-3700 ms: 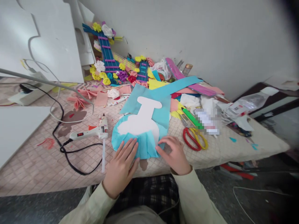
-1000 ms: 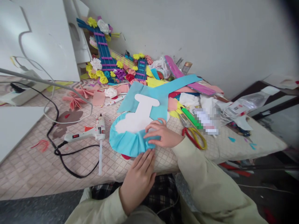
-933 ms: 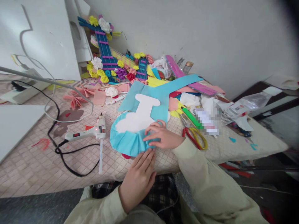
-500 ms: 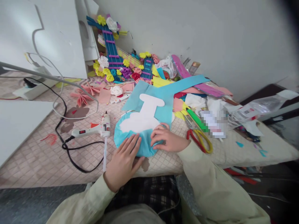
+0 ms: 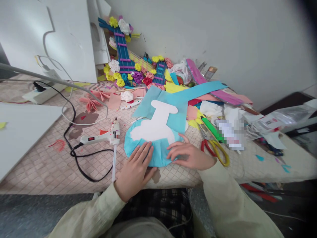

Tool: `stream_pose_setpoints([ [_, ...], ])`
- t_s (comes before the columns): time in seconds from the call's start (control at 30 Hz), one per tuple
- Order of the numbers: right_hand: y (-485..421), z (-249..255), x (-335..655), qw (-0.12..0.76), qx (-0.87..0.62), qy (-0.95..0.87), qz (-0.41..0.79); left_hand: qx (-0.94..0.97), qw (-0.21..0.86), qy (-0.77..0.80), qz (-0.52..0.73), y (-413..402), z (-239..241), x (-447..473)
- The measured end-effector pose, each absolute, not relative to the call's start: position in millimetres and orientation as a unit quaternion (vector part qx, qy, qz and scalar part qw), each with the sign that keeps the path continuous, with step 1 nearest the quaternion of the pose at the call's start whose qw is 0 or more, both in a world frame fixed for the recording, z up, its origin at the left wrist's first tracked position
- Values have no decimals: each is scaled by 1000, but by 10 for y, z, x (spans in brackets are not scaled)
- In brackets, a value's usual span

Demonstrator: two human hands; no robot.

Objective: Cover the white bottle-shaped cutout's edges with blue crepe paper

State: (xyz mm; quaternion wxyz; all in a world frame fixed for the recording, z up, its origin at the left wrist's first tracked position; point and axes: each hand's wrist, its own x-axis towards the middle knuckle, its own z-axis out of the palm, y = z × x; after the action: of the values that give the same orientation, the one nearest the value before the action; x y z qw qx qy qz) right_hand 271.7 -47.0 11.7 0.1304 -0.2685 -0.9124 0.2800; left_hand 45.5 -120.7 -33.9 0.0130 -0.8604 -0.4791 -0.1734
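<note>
A white guitar-shaped cutout point(image 5: 158, 122) lies on the table near me, with light blue crepe paper point(image 5: 160, 153) folded over its lower rounded edge. My left hand point(image 5: 136, 165) rests flat on the folded paper, fingers stretched out and close together. At the right edge of the paper is my right hand point(image 5: 190, 153); its fingers are apart and lightly bent, the tips touching the paper, with no grip visible. More of the blue paper spreads under the cutout's neck. To the left of my left hand lies a white glue gun point(image 5: 104, 137) with a glue stick in it.
Scissors point(image 5: 216, 148) with red and yellow handles and a green marker-like tool point(image 5: 211, 129) lie right of my right hand. Paper-flower guitars point(image 5: 123, 53) lean at the back. A black cord point(image 5: 74, 132) loops at left beside a white board point(image 5: 22, 135) and a power strip point(image 5: 41, 94).
My right hand has shifted slightly right along the paper's edge, and its fingers have opened out. My left hand stays pressed on the paper. The whole view has shifted a little.
</note>
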Motion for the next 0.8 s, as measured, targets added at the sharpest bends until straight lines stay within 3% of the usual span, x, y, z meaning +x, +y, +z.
stream_pose_setpoints([
  [0.57,-493,153,2687,131,-257,-917,276,-894,-24,-419,-154,-1153,-268,533],
  [0.8,-492,106,2714,117,-271,-918,263,-857,-2,-485,-173,-1145,-281,428],
])
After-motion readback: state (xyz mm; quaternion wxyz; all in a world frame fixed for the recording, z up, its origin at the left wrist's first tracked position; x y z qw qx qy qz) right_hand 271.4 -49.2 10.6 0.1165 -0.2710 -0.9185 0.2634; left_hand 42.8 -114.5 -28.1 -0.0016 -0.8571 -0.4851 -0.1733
